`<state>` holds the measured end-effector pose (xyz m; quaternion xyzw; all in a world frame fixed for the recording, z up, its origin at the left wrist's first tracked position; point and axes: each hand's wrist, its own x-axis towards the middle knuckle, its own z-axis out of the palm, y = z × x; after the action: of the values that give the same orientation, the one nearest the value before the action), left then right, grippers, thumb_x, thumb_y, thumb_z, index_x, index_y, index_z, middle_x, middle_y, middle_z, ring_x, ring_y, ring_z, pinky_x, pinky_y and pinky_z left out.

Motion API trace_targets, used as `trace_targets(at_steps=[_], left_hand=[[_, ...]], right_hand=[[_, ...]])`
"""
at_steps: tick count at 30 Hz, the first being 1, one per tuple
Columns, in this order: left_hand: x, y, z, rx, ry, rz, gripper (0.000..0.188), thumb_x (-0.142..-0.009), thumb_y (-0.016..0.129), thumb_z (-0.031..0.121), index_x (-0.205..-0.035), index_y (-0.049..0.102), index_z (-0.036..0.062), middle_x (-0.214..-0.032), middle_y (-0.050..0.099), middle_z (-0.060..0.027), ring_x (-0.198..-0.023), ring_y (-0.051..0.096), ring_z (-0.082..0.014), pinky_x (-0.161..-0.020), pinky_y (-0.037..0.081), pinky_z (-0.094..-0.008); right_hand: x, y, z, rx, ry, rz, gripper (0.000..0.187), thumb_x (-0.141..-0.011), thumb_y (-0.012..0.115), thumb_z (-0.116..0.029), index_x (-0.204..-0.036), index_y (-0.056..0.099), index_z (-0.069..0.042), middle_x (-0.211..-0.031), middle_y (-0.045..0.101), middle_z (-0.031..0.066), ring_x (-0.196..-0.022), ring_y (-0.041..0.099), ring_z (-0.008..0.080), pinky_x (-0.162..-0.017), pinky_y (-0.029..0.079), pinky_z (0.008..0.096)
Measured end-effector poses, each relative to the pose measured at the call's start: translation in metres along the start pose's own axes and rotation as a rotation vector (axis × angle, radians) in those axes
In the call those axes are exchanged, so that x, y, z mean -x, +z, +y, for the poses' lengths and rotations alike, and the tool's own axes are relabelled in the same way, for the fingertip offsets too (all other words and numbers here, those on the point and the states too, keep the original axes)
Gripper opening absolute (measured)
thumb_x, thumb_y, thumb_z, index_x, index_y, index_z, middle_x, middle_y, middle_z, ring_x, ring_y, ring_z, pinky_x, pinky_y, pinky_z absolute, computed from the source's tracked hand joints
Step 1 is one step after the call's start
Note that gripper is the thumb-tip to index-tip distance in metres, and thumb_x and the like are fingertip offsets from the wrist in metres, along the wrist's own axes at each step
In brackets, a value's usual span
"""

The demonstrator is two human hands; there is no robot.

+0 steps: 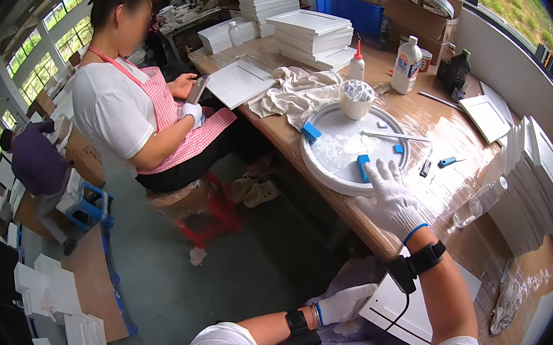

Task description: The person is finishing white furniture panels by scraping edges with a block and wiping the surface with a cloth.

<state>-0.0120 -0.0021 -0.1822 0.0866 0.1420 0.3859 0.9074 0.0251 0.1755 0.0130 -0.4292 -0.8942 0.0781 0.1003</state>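
Beside the near rim of the round white tray (325,175), the gloved right hand (392,197) reached in with its fingers spread, the foremost fingertips at a blue block (362,169) standing on the tray; whether they touched it I could not tell, but they were not curled around it. Lower down and to the left of that hand, the gloved left hand (345,303) lay at the left edge of a white panel (404,307) over the lap; whether it grasped the panel or only rested against it could not be told.

Ahead of the right hand, white residue smeared the tray's floor, and a pale strip (395,136) lay across the far part, its end over the rim. A second blue block (311,132) sat farther left, at the rim. Straight beyond the hand stood a plastic-lined tub (356,103), with a red-tipped bottle (357,68) behind it. Just right of the hand, a small blue tool (449,162) lay on the bench (377,238); farther right leaned a clear bottle (480,202) near a tall stack of white panels (531,189). Well away to the left of both hands, a seated co-worker (114,85) held a flat object (197,89).
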Motion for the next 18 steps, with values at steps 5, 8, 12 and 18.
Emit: trace_targets(at_steps=[5, 8, 12, 18], left_hand=[[0.000, 0.019, 0.015, -0.149, 0.033, -0.017, 0.046, -0.103, 0.044, 0.032, -0.136, 0.045, 0.0005, -0.126, 0.059, -0.0098, -0.111, 0.059, -0.0164, -0.096, 0.047, -0.0320], [-0.003, 0.035, 0.022, -0.264, 0.017, 0.000, 0.050, -0.101, 0.049, 0.035, -0.137, 0.044, 0.0004, -0.125, 0.059, -0.0099, -0.109, 0.059, -0.0147, -0.093, 0.049, -0.0294], [-0.014, 0.049, 0.023, -0.504, -0.022, 0.076, 0.052, -0.100, 0.053, 0.033, -0.139, 0.041, -0.0002, -0.125, 0.057, -0.0088, -0.108, 0.058, -0.0123, -0.094, 0.048, -0.0285], [-0.015, 0.062, 0.038, -0.516, 0.080, 0.135, 0.055, -0.100, 0.051, 0.033, -0.138, 0.038, -0.0044, -0.127, 0.056, -0.0174, -0.114, 0.060, -0.0254, -0.095, 0.052, -0.0375]], right_hand=[[0.095, -0.069, 0.023, -0.316, 0.001, -0.179, 0.044, -0.086, 0.064, -0.031, -0.125, 0.058, -0.010, -0.134, 0.053, 0.0191, -0.118, 0.056, 0.0352, -0.098, 0.046, 0.0417], [0.170, -0.116, 0.047, -0.496, 0.146, -0.284, 0.036, -0.082, 0.066, -0.020, -0.116, 0.065, -0.008, -0.120, 0.064, 0.0144, -0.104, 0.065, 0.0285, -0.090, 0.052, 0.0341], [0.295, -0.136, 0.074, -0.848, 0.522, 0.152, 0.035, -0.085, 0.058, -0.012, -0.116, 0.063, 0.003, -0.108, 0.067, 0.0122, -0.102, 0.064, 0.0208, -0.092, 0.049, 0.0325], [0.397, -0.131, 0.146, -0.896, 0.816, 0.503, 0.032, -0.095, 0.051, -0.016, -0.116, 0.061, 0.006, -0.100, 0.067, 0.0095, -0.091, 0.061, 0.0159, -0.084, 0.048, 0.0291]])
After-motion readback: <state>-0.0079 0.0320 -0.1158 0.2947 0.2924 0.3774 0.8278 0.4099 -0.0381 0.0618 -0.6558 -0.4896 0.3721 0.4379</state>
